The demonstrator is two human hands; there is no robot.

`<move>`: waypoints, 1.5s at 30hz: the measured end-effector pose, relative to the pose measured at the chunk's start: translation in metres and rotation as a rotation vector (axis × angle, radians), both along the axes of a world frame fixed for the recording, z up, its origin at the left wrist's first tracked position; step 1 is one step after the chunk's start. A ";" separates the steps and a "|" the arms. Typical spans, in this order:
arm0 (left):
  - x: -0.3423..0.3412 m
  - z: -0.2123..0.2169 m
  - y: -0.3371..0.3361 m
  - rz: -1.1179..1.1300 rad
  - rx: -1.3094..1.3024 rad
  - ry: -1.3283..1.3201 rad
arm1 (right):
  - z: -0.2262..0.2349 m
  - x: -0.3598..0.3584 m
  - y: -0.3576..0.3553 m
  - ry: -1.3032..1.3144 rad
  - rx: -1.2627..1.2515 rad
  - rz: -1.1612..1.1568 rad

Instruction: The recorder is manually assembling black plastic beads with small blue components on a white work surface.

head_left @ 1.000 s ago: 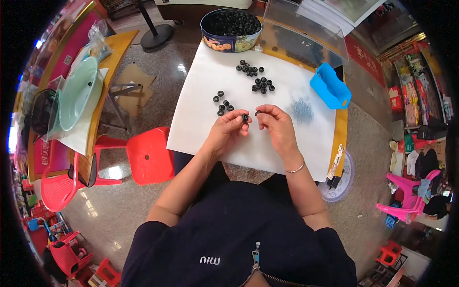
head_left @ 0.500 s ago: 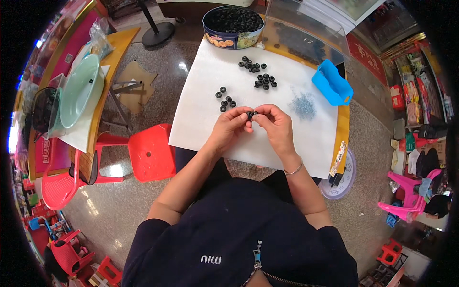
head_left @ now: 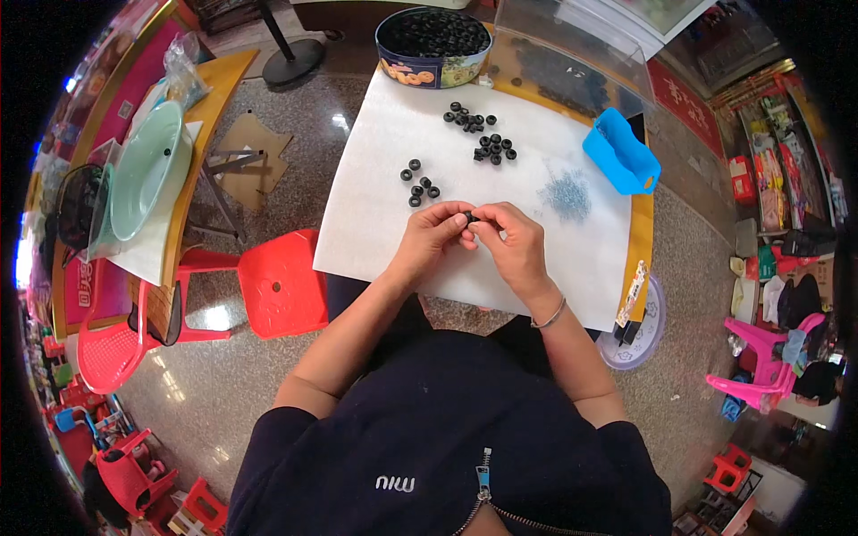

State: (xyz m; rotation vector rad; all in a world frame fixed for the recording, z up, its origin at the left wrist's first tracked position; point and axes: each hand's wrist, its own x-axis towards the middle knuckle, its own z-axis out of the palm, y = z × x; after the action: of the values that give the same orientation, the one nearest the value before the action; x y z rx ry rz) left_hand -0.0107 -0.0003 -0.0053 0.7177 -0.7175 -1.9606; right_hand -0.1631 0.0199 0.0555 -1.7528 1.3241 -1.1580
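My left hand and my right hand meet fingertip to fingertip over a white sheet on the table. Both pinch one small black ring between them. A small group of black rings lies just beyond my left hand. A larger scatter of black rings sits farther out. A pile of tiny blue-grey bits lies to the right of my right hand. I wear a thin bracelet on the right wrist.
A round tin full of black rings stands at the far edge. A blue plastic tray sits at the right, a clear plastic box behind it. A red stool stands at my left, a red chair farther left.
Both hands have stayed together at the same spot, the fingers shifting slightly around the small black ring. Nothing on the sheet has moved.
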 end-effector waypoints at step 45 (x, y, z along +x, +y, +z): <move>-0.022 0.021 0.026 -0.027 0.189 -0.080 | -0.029 0.024 0.020 -0.476 0.368 -0.129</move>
State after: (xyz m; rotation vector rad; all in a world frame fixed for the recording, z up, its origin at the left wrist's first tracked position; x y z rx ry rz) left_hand -0.0322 0.0260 0.0152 0.9091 -0.5976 -2.0523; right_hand -0.1386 0.0403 0.0267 -1.0613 1.2650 -1.2136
